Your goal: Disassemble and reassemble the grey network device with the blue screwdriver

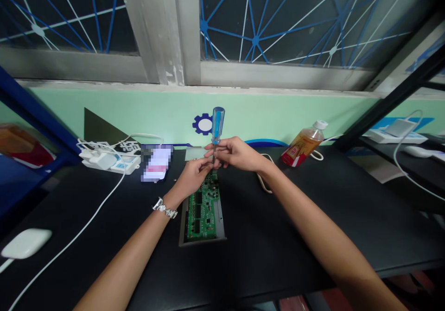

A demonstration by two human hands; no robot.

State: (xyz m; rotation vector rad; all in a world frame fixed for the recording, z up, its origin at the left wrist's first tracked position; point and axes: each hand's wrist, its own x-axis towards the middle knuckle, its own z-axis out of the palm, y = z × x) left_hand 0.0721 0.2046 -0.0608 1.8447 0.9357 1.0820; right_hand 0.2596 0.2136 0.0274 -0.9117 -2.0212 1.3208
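Note:
A screwdriver (218,124) with a clear blue handle stands almost upright, handle up, above the far end of a green circuit board (207,209) in a grey metal housing (220,216). My right hand (238,154) grips its metal shaft just below the handle between thumb and fingers. Lower down, the fingers of my left hand (194,176) are pinched together beside the shaft's bottom end. Whatever they pinch is too small or too covered to make out. The screwdriver's tip is hidden by my fingers. A silver bracelet (165,207) circles my left wrist.
Left of the board lie a lit phone (156,162) and a white power strip (111,161) with cables. A white charger (27,244) rests at the near left. A drink bottle (301,145) stands on the right by the green wall (174,111), beside a looped cable (264,188).

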